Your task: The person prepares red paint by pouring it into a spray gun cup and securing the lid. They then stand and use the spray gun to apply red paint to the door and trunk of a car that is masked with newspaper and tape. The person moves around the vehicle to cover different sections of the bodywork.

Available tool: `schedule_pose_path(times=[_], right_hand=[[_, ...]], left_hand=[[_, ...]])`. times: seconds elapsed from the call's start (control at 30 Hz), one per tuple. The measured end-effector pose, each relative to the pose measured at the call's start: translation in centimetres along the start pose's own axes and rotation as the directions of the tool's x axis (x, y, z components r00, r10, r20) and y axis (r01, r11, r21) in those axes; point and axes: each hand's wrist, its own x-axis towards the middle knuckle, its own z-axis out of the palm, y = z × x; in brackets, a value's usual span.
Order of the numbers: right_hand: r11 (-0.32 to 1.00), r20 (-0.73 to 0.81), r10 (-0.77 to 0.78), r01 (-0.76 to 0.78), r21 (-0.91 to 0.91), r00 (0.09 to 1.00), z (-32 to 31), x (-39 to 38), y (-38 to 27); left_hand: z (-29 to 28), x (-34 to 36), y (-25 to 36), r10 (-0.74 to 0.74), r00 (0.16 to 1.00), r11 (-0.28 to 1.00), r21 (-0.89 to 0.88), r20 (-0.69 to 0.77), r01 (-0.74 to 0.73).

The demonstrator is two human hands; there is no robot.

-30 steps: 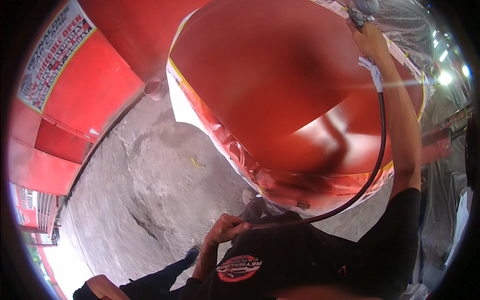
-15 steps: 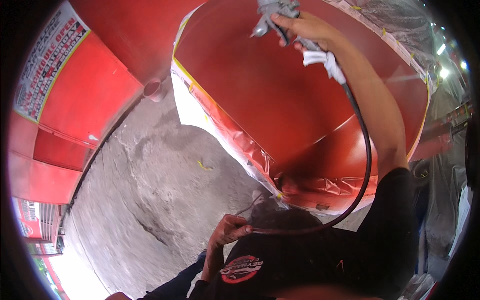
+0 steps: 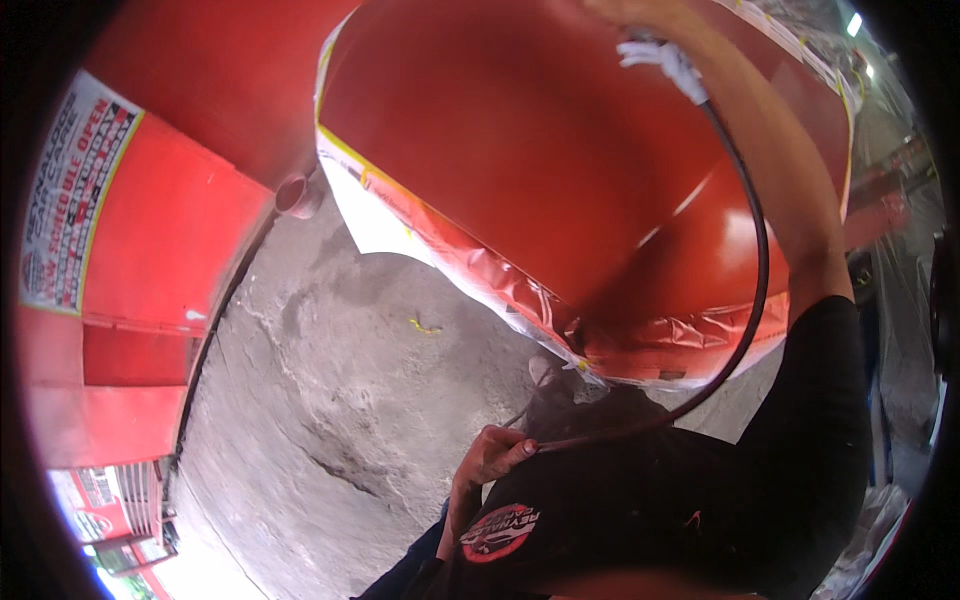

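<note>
My left hand (image 3: 492,453) is closed round a dark air hose (image 3: 757,235) in front of my torso. The hose curves up along my right arm to a white cloth (image 3: 668,62) wrapped below the spray gun's handle. My right hand (image 3: 632,12) is at the top edge, partly cut off, gripping the spray gun, whose body is out of the picture. Below it spreads a large glossy red car panel (image 3: 490,150), bordered by yellow tape and masking film (image 3: 485,280).
A red wall (image 3: 165,215) with a printed banner (image 3: 75,190) stands at the left. A reddish bucket (image 3: 298,196) sits at its foot. Rough concrete floor (image 3: 330,380) lies between wall and panel, with a yellow scrap (image 3: 425,327). Plastic sheeting (image 3: 900,330) hangs at the right.
The spray gun and my right hand have moved up, taking the gun out of the picture. My view has shifted and tilted. My left hand still holds the hose.
</note>
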Motion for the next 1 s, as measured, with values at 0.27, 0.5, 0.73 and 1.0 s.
schedule_pose_path(times=[0.27, 0.5, 0.73, 1.0], right_hand=[[0.725, 0.569, -0.092, -0.336, 0.601, 0.817, -1.5, -8.1, -2.8], [0.952, 0.108, 0.032, -0.063, 0.299, 0.994, -7.0, -3.8, 12.8], [0.981, -0.171, 0.079, -0.107, -0.159, 0.982, -17.5, -8.3, 23.3], [0.674, 0.374, -0.076, -0.229, 0.703, 0.924, -19.6, -17.4, 22.7]], left_hand=[[2.8, 1.6, 2.6, 0.123, 0.992, 0.989, 0.079, 0.041, -0.126], [10.1, 1.9, 3.5, 0.157, 0.988, 0.977, 0.142, 0.010, -0.157], [22.0, 5.6, 3.3, 0.091, 0.994, 0.979, 0.189, -0.056, -0.079], [32.6, 6.1, 2.2, 0.044, 0.999, 0.968, 0.245, 0.024, -0.048]])
